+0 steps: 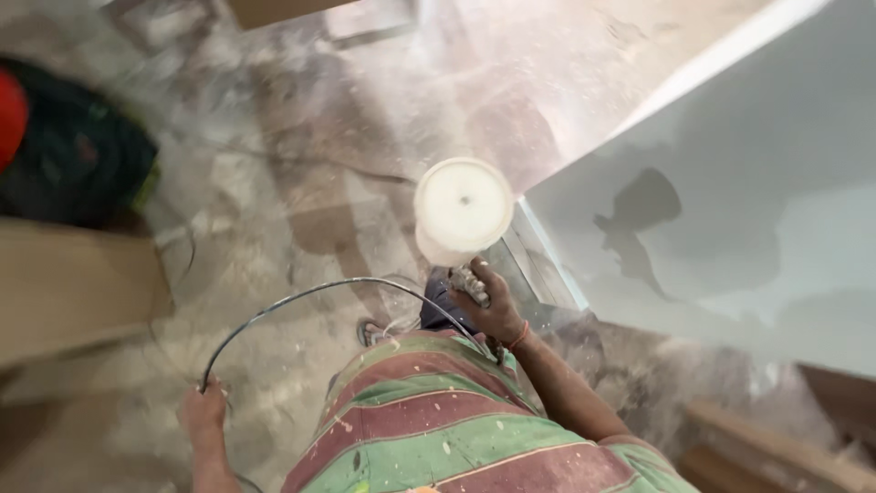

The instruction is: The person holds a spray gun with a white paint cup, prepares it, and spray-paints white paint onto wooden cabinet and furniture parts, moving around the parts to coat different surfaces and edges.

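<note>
A person's right hand [493, 306] wraps tight around the handle of a spray gun [461, 274], fingers curled shut on the grip, an orange thread band showing at the wrist. The gun's round white paint cup [464, 208] sits on top of the tool, its flat lid facing the camera with a small dark spot at the centre; the cup looks pale, cloudy and dusted with overspray. The gun body below it is mostly hidden by the cup and the hand, with only a speckled, paint-crusted part showing by the knuckles.

The left hand [203, 409], low at the left, is closed around a thin dark hose [310, 292]. The hose rises from that fist, arcs up and over in a wide loop, and comes down toward the right hand and the gun. The two hands are well apart, joined only by this curve of hose.

Between them is the person's striped green and maroon shirt [438, 420], flecked with white paint. To the right of the gun stands a large pale grey panel [748, 210], smooth and even, bearing the gun's shadow [639, 224]. The floor [301, 155] beneath is dusty and whitened. A dark bag [73, 151] lies at the far left.
</note>
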